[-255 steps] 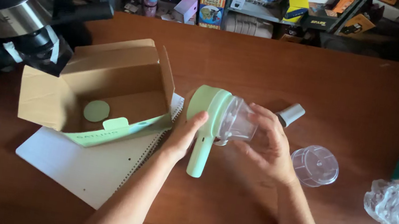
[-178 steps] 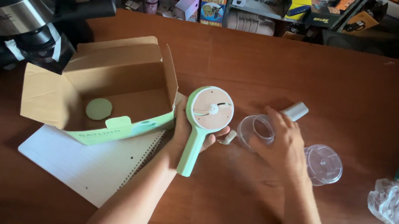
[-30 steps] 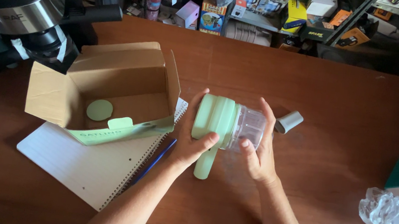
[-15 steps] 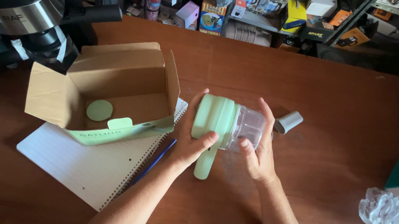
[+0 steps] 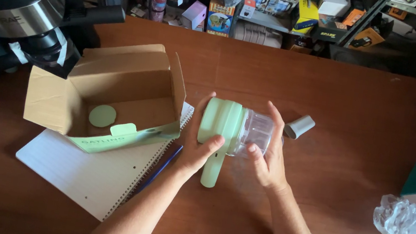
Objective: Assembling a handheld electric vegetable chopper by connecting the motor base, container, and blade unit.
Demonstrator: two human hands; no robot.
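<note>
The clear cup already sits against the pale green handheld chopper, held above the middle of the wooden table. The left hand is clamped on the green body, the right hand closed around the cup; whether it is fully locked I cannot tell, and a grey cylindrical part lies unused just to the right

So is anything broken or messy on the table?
Nothing looks broken or spilled. The left hand holds the green handheld gadget and the right hand grips its clear cup. A crumpled plastic bag lies loose near the table's right edge, and the cardboard box rests partly on the spiral notebook.
</note>
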